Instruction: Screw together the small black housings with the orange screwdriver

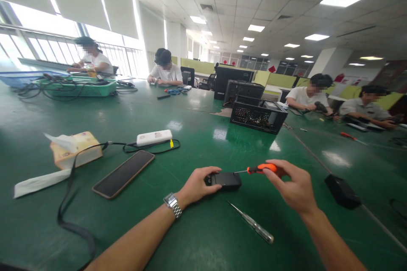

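On the green table, my left hand [203, 184] grips the left end of a small black box-shaped device [227, 181], thumb on the near side and fingers on the far side. A silver watch is on that wrist. My right hand [294, 184] is closed around the orange and black handle of a screwdriver [261, 169]. Its shaft points left, and the tip meets the device's top near the far right corner. Whether it sits in a screw is too small to tell. In front of the device lies a second screwdriver [252, 223] with a clear handle.
To the left lie a phone [124, 173], a tissue pack [76, 150], and a white device [154, 137] with a black strap. Open computer cases [259, 114] stand ahead. A black box [342, 191] with a cable is at right. Several people sit around the table; a green basket [76, 89] is far left.
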